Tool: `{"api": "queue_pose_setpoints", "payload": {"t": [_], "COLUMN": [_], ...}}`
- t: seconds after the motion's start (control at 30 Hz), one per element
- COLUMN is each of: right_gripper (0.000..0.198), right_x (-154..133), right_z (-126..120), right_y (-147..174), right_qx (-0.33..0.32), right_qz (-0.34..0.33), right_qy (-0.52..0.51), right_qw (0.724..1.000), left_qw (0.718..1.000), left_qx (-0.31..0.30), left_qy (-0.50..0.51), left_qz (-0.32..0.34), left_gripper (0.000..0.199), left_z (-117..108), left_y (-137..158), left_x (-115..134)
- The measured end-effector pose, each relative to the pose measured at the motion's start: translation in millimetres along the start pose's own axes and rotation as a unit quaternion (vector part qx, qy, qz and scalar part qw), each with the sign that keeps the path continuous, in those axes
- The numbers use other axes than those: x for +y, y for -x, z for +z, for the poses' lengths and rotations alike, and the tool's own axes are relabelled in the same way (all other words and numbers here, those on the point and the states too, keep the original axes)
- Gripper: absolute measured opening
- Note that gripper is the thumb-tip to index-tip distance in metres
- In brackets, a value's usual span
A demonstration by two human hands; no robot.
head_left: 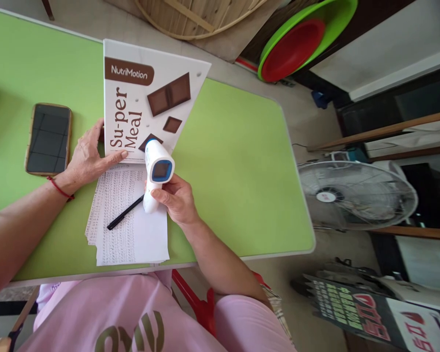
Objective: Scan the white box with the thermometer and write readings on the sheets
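Note:
A white box [122,115] printed "NutriMotion Su-per Meal" with chocolate pictures stands tilted over the table. My left hand [90,155] grips its lower left corner, thumb on the front and fingers behind the edge. In my right hand [178,198] is a white and blue infrared thermometer [149,191], held by its handle. Its nose is close to the box's front; whether they touch I cannot tell. The small screen looks dark. Under both hands lie sheets of handwritten paper [150,244], with a black pen [124,213] across them.
A smartphone [48,139] lies face up left of my left hand on the green table [242,171]. Past the table's right end is a fan [359,195]. Green [337,24] and red [293,51] basins and a round wooden board [205,14] are beyond the far edge.

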State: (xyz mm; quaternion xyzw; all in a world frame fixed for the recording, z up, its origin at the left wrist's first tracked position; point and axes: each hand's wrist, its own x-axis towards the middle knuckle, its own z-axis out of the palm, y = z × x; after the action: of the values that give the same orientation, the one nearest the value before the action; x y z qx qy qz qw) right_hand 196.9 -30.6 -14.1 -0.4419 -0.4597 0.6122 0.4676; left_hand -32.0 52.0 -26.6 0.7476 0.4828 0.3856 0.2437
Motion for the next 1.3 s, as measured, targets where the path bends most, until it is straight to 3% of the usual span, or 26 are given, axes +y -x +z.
{"api": "queue_pose_setpoints", "payload": {"t": [0.3,0.6,1.3], "right_gripper": [0.049,0.041,0.046], "right_x": [-2.3,-0.9,-1.8], "right_z": [1.4,1.4,3.5], "right_y": [0.7,0.7,-0.1], "right_qx": [0.021,0.003,0.019], "right_qz": [0.016,0.006,0.023], "right_qy": [0.007,-0.004,0.003], "right_qw": [1.0,1.0,1.0], "left_qw": [1.0,1.0,1.0], "left_qx": [0.01,-0.005,-0.001], "left_qy": [0.016,0.016,0.031], "left_qz": [0.007,-0.008,0.0], "left_gripper": [0.077,0.081,0.078], "left_z": [1.2,-1.1,-1.3], "left_y": [-0.5,-1.2,-0.2], "left_x": [-0.6,4.9,3.6]}}
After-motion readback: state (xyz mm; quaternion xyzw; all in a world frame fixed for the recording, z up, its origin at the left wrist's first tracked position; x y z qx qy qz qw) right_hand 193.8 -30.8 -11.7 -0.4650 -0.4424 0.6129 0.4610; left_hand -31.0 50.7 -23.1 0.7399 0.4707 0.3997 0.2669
